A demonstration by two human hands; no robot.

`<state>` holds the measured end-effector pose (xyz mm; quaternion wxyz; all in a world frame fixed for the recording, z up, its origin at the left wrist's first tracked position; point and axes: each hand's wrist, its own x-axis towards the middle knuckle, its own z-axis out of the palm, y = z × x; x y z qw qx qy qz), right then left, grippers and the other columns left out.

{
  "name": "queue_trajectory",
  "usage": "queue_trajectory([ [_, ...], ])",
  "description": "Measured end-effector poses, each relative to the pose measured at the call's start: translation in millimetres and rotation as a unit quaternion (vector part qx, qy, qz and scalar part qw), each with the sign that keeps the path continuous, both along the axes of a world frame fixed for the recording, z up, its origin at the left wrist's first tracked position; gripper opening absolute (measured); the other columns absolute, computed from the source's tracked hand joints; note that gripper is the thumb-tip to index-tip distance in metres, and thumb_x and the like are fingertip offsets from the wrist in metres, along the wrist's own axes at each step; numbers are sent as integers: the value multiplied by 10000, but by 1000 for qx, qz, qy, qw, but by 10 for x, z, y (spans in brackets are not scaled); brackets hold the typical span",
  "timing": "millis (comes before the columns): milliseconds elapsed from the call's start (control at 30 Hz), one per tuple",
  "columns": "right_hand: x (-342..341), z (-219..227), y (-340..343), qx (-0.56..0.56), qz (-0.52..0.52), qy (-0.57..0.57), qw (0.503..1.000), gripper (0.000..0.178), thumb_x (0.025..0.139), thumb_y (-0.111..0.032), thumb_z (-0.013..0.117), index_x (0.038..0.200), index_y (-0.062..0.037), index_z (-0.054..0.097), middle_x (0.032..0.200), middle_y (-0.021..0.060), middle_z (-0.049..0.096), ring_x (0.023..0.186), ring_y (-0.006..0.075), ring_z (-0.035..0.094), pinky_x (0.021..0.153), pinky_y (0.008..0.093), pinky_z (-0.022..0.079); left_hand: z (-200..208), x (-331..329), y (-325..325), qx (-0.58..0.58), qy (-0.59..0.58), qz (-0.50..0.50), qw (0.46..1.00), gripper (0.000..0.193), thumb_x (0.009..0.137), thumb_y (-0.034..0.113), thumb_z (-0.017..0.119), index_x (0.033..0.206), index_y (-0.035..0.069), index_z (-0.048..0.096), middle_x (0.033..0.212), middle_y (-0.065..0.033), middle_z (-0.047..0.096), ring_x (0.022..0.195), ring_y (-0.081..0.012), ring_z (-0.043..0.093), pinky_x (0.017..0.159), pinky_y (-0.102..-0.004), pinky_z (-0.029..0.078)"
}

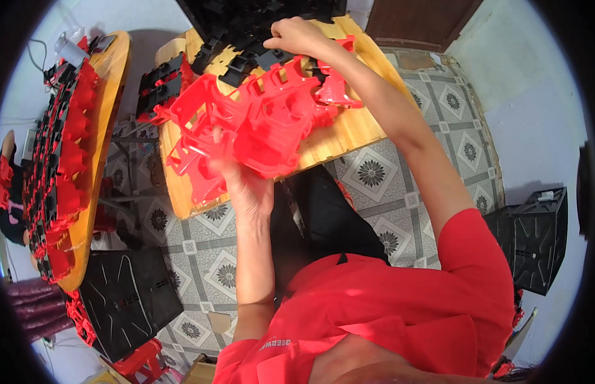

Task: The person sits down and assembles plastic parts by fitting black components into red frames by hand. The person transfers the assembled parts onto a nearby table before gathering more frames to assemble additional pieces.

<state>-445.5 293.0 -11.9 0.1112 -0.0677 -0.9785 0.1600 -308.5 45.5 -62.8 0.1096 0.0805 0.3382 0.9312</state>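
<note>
My left hand (245, 182) is closed on the near edge of a glossy red plastic housing (264, 146), tilted over the front of the wooden table. Other red housings press around it, so its exact outline is hard to make out. At the table's far side, my right hand (297, 37) has its fingers curled in beside the loose black plastic parts (240, 67). Whatever those fingers may hold is hidden. More red housings (336, 89) lie beneath my right forearm.
Behind the black parts stands a large black bin (201, 16). Red-and-black assemblies (163, 86) sit at the table's left edge. A second wooden table (108, 105) on the left carries rows of them. Black crates (131, 297) stand on the patterned floor. Another person (9, 192) is at far left.
</note>
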Motion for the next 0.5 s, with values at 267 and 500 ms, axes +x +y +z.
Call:
queue_trajectory([
  [267, -414, -281, 196, 63, -17, 45, 997, 248, 722, -202, 720, 931, -69, 718, 910, 185, 691, 882, 371, 664, 776, 449, 534, -45, -2, -446, 36, -23, -46, 998, 915, 798, 472, 749, 1508, 179, 250, 1513, -62, 327, 1373, -275, 351, 1128, -486, 317],
  [500, 1453, 657, -751, -42, 338, 295, 893, 204, 789, 20, 663, 983, -27, 704, 926, 74, 637, 787, 203, 649, 698, 290, 531, -109, -3, -567, 66, -13, -80, 994, 858, 789, 338, 796, 1459, 148, 296, 1432, -57, 417, 1321, -270, 416, 1098, -483, 363],
])
